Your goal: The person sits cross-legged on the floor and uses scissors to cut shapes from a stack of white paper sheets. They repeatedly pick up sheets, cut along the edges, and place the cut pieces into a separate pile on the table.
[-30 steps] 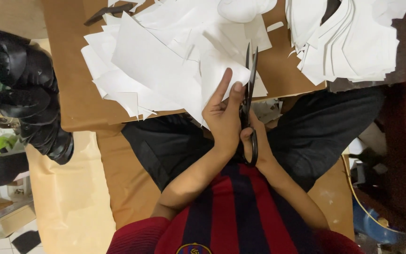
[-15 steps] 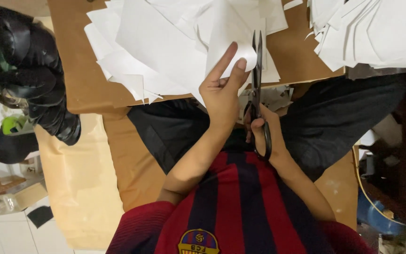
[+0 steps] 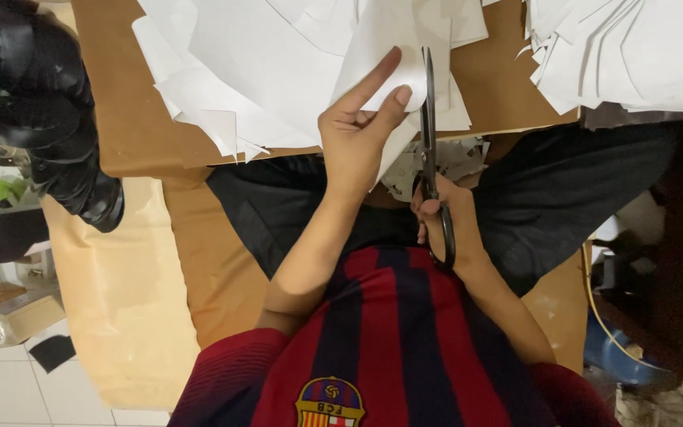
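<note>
My left hand (image 3: pixel 357 130) pinches a white sheet of paper (image 3: pixel 393 55) between thumb and fingers, index finger stretched along it. My right hand (image 3: pixel 440 221) grips the handles of long black scissors (image 3: pixel 428 126), blades pointing away from me and running up the sheet's right edge, just right of my left thumb. The blades look nearly closed. Both hands hover over my lap, at the near edge of a brown board (image 3: pixel 136 134).
A heap of white paper pieces (image 3: pixel 254 71) covers the board; another stack (image 3: pixel 626 51) lies at the right. Small paper scraps (image 3: pixel 464 158) sit in my lap. Black padded gear (image 3: pixel 41 111) lies at the left, with brown paper (image 3: pixel 120 300) draped below.
The view has shifted, so the board and paper sit higher in frame. The scissors have advanced a little further up the sheet; my left hand keeps its hold.
</note>
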